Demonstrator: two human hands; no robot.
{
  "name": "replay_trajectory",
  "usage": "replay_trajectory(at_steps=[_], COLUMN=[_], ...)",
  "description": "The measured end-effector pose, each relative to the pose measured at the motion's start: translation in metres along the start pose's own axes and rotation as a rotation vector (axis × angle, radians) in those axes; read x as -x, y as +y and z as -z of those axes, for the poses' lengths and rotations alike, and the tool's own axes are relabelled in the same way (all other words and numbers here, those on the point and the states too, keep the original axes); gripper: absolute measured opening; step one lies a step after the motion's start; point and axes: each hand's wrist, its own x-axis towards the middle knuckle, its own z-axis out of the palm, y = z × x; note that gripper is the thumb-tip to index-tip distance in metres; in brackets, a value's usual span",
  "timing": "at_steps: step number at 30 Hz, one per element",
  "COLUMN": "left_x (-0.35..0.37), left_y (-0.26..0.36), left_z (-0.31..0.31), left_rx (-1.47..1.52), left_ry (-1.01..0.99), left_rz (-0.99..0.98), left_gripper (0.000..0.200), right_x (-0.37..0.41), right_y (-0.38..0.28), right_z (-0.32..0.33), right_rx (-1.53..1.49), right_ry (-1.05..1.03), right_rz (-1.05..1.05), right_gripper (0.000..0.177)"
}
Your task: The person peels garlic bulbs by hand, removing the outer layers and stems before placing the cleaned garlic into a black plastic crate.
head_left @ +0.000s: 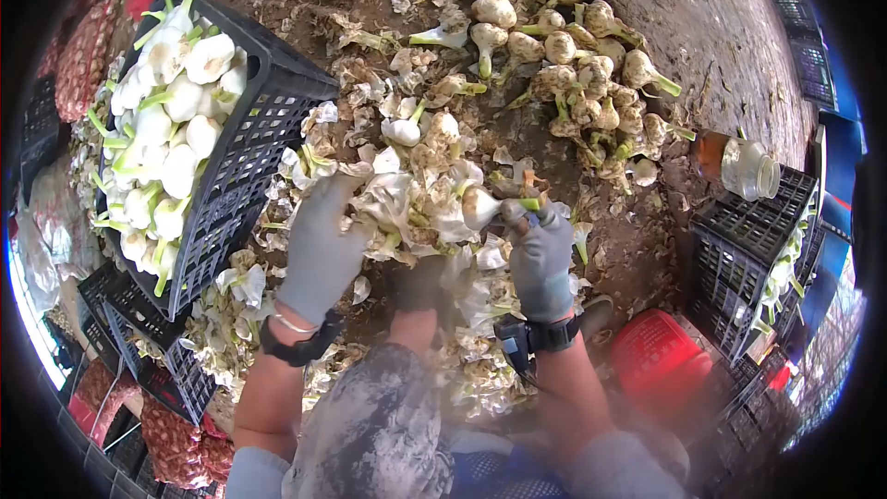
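Note:
My right hand (pixel 541 263), in a grey glove, is closed around the stem end of a white garlic bulb (pixel 479 208). A short green stem tip shows beside its fingers. My left hand (pixel 323 245), gloved the same way, rests at the left edge of the heap of papery garlic skins (pixel 393 199). Its thumb and fingers are apart, with no bulb visible between them, though the fingertips are partly hidden by the skins. Another pale bulb (pixel 401 132) lies just beyond the heap.
A black crate (pixel 245 143) full of cleaned garlic bulbs (pixel 180 92) tilts at my left. Untrimmed garlic bulbs (pixel 591 74) are piled ahead to the right. On the right are a jar (pixel 748 170), a black crate (pixel 739 254) and a red bucket (pixel 658 351).

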Motion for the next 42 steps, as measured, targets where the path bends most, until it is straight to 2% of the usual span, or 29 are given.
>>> replay_trajectory(at_steps=[1,2,3,5,6,7,9,10,14,15,16,17,19,20,22,23,25,29,31,32,34,37,38,40,41,42], left_x=[0.000,0.001,0.002,0.003,0.002,0.001,0.001,0.001,-0.002,-0.003,-0.004,-0.006,-0.009,-0.011,-0.016,-0.016,-0.016,-0.013,-0.012,-0.010,-0.002,0.014,0.018,0.024,0.024,0.025], left_y=[0.001,-0.005,-0.001,0.016,0.029,0.029,0.022,0.022,0.012,0.013,0.015,0.017,0.019,0.018,0.016,0.020,0.028,0.027,0.034,0.031,0.021,0.011,0.008,0.004,0.004,0.005], left_z=[-0.005,-0.013,-0.019,-0.030,-0.032,-0.038,-0.050,-0.052,-0.039,-0.032,-0.026,-0.023,-0.017,-0.015,-0.010,-0.009,-0.007,-0.008,-0.005,-0.008,-0.017,-0.029,-0.030,-0.030,-0.031,-0.032], left_rx=[-0.463,-0.279,-0.275,0.405,0.395,0.394,0.336,0.328,0.420,0.407,0.393,0.393,0.325,0.326,0.474,0.475,0.608,0.617,0.191,0.190,0.072,-0.013,-0.012,-0.213,-0.212,-0.041], left_ry=[0.094,0.113,0.110,-0.118,-0.146,-0.143,-0.180,-0.144,-0.131,-0.206,-0.280,-0.279,-0.294,-0.292,-0.468,-0.468,-0.524,-0.558,-0.489,-0.488,-0.327,-0.249,-0.250,-0.579,-0.582,-0.517], left_rz=[-0.250,-0.257,-0.252,0.121,0.138,0.140,0.161,0.138,0.202,0.151,0.099,0.101,-0.074,-0.071,0.113,0.113,0.185,0.247,0.081,0.082,-0.230,-0.312,-0.313,-0.322,-0.324,-0.056], left_gripper=[0.035,0.039,0.039,0.041,0.039,0.039,0.036,0.035,0.034,0.036,0.037,0.037,0.032,0.032,0.030,0.030,0.028,0.026,0.021,0.021,0.021,0.024,0.024,0.022,0.022,0.023], right_x=[0.002,0.007,0.011,0.013,0.013,0.015,0.019,0.018,0.018,0.016,0.014,0.012,0.011,0.010,0.011,0.010,0.009,0.013,0.014,0.016,0.021,0.019,0.016,0.015,0.015,0.012], right_y=[-0.002,-0.006,-0.005,-0.003,0.000,0.000,-0.006,-0.005,-0.003,-0.004,-0.006,-0.008,-0.011,-0.014,-0.015,-0.016,-0.022,-0.022,-0.017,-0.014,-0.009,-0.001,-0.002,-0.010,-0.012,-0.006], right_z=[-0.006,-0.013,-0.016,-0.024,-0.028,-0.031,-0.038,-0.038,-0.038,-0.036,-0.033,-0.032,-0.035,-0.034,-0.034,-0.034,-0.032,-0.035,-0.034,-0.035,-0.038,-0.028,-0.025,-0.021,-0.019,-0.019], right_rx=[0.020,0.038,0.042,0.384,0.400,0.399,0.633,0.639,0.528,0.528,0.464,0.400,0.372,0.326,0.218,0.219,0.378,0.515,0.505,0.505,0.234,0.207,0.260,0.300,0.338,0.295], right_ry=[-0.024,-0.036,-0.034,-0.093,-0.142,-0.145,-0.244,-0.265,-0.228,-0.229,-0.226,-0.223,-0.214,-0.221,-0.221,-0.221,-0.338,-0.345,-0.319,-0.320,-0.151,-0.090,-0.020,-0.025,-0.031,-0.085], right_rz=[0.057,0.071,0.066,0.314,0.443,0.442,0.628,0.652,0.614,0.611,0.521,0.429,0.393,0.327,0.219,0.219,0.396,0.457,0.447,0.447,0.149,0.201,0.207,0.238,0.269,0.349], right_gripper=[0.021,0.024,0.024,0.026,0.032,0.032,0.035,0.034,0.033,0.033,0.032,0.031,0.028,0.027,0.026,0.026,0.026,0.027,0.026,0.026,0.024,0.022,0.021,0.021,0.020,0.023])
